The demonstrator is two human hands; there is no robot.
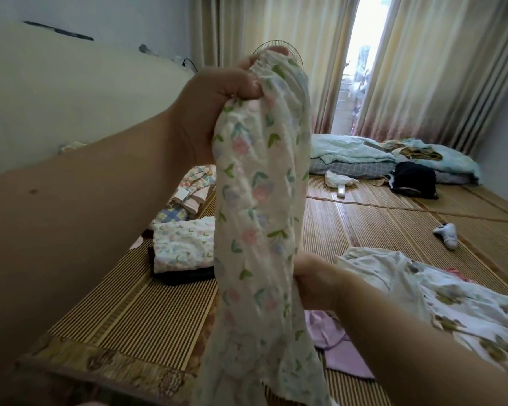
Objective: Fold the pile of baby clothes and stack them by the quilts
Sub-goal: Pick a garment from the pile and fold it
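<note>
Floral garment (255, 200) hangs vertical in mid-air, held at two spots. Left hand (217, 95) is up top: fingers curled tight, elastic band end bunched in the fist. Right hand (317, 284) is lower: fingers clamped on the cloth's right edge about midway down, fingertips hidden behind the fabric. The rest of the garment drops below the right fingers and runs out of the bottom of view.

Below and left of the right fingers, on the bamboo mat (364, 224): folded stack (182, 247), with a matching floral piece on top of something dark. Just behind the stack: quilts (192, 186), folded, patchwork print, near the wall.

Right of the right fingers, just beside the forearm: unfolded pile (452, 300), white with olive flowers. A lilac piece (338, 347) lies flat on the mat below the right fingers, partly under the forearm.
</note>
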